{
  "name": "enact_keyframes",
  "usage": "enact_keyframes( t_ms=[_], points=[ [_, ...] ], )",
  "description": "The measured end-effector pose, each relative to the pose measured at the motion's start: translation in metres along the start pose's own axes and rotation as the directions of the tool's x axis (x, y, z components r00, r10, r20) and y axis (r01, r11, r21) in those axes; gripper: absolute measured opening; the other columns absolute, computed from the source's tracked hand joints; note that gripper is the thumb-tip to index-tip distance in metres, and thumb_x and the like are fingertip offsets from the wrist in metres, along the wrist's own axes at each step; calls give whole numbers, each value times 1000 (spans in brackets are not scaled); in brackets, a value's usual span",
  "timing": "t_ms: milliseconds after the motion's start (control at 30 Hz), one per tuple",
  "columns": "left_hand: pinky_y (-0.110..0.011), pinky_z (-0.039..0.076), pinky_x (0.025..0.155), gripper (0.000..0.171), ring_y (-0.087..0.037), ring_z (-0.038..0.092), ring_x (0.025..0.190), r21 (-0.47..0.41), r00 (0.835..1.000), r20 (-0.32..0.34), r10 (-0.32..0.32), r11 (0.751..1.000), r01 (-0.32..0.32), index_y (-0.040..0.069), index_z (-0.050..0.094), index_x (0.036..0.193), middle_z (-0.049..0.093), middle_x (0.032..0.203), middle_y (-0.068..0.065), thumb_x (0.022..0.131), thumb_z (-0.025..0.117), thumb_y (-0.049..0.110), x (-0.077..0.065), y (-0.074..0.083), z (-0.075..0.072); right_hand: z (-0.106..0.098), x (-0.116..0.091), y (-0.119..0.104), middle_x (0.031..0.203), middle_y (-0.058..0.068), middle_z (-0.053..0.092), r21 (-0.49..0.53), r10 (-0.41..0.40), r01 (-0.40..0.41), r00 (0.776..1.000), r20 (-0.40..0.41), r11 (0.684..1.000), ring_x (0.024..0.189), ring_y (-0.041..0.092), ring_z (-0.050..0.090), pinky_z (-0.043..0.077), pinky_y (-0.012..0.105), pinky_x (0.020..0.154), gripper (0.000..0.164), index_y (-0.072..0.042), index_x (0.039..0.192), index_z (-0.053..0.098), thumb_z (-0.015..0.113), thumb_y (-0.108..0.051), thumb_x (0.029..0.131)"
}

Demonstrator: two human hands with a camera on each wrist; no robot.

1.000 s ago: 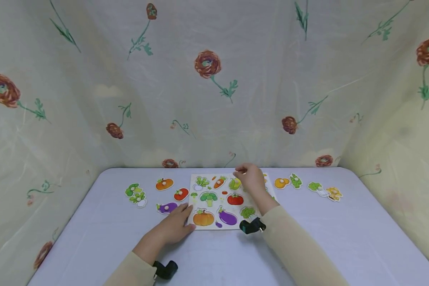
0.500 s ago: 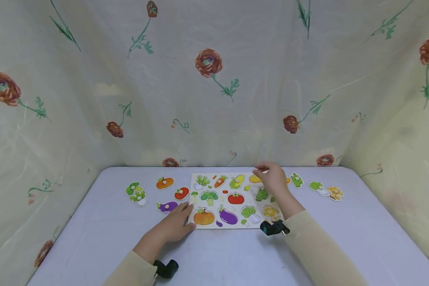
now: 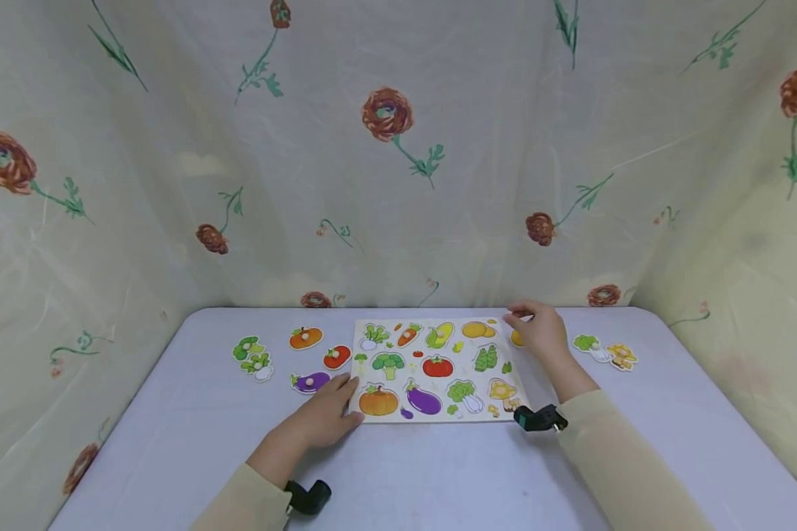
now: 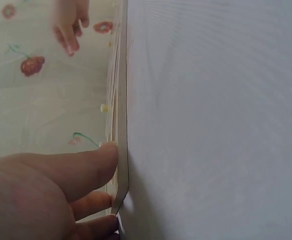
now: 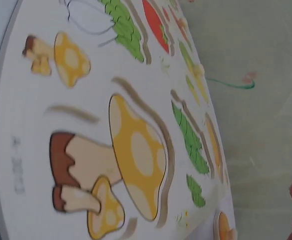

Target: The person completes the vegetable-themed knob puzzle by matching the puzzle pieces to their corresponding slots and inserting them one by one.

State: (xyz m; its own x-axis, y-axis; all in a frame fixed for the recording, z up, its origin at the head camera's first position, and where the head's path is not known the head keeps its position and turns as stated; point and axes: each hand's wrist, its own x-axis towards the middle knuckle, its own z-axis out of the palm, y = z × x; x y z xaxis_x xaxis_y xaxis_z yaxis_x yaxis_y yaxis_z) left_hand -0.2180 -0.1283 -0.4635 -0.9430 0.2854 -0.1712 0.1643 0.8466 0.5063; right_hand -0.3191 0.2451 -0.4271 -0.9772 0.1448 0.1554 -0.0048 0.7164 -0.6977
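A white vegetable puzzle board (image 3: 413, 421) lies flat on the table. At its front left corner, my left hand (image 3: 322, 417) touches the edge with extended fingers and thumb; the thumb (image 4: 93, 167) meets the front edge in the left wrist view. Off the board's right back corner hovers my right hand (image 3: 543, 332), fingers bent loosely with nothing seen between them. Just below those fingertips is a yellow-orange potato piece (image 3: 516, 338), partly covered by the hand. Knobbed radish (image 3: 372, 338), carrot (image 3: 408, 336) and corn (image 3: 440, 335) pieces sit in the board.
Left of the board lie a pumpkin piece (image 3: 305, 338), a tomato piece (image 3: 336, 357), an eggplant piece (image 3: 311, 382) and two overlapping green pieces (image 3: 255, 365). To the right are a cabbage piece (image 3: 591, 347) and a mushroom piece (image 3: 622, 357). Flowered cloth (image 3: 398, 221) hangs behind.
My right hand has moved right from over the corn piece, across the board's back, to beside the potato piece. It now hides the green pea piece. My left hand stays put.
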Motion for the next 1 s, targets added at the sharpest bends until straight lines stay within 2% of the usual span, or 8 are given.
enact_keyframes(
  t_ms=[433, 600, 833, 1000],
  points=[
    [-58, 32, 114, 70, -35, 27, 148, -5, 1000, 9, -8, 1000, 8, 9, 39, 154, 29, 162, -15, 96, 67, 34, 0, 0, -1, -11, 16, 43, 117, 22, 62, -36, 20, -19, 999, 45, 999, 100, 35, 54, 48, 41, 84, 32, 2, 124, 64, 63, -18, 100],
    [-57, 32, 114, 70, -35, 26, 149, -4, 1000, 3, -9, 1000, 9, 9, 38, 155, 29, 162, -15, 96, 67, 34, 0, -1, -2, -9, 20, 51, 123, 21, 59, -29, 80, -77, 992, 98, 997, 102, 34, 53, 50, 43, 85, 33, 0, 127, 63, 63, -20, 101],
    [-58, 32, 114, 69, -35, 26, 148, -3, 1000, 6, -17, 1000, 17, 8, 39, 154, 29, 161, -15, 96, 68, 33, 0, 1, -2, -4, 25, 60, 123, 21, 60, -48, 100, -93, 981, 165, 994, 100, 32, 53, 48, 39, 81, 31, -1, 125, 64, 62, -20, 101],
    [-58, 32, 114, 69, -35, 26, 149, -3, 1000, 10, -19, 1000, 19, 9, 39, 154, 29, 162, -15, 96, 67, 33, -1, 1, -1, -1, 26, 63, 124, 22, 60, -49, 115, -107, 976, 187, 993, 102, 33, 53, 49, 42, 85, 30, -1, 125, 64, 63, -18, 100]
  ],
)
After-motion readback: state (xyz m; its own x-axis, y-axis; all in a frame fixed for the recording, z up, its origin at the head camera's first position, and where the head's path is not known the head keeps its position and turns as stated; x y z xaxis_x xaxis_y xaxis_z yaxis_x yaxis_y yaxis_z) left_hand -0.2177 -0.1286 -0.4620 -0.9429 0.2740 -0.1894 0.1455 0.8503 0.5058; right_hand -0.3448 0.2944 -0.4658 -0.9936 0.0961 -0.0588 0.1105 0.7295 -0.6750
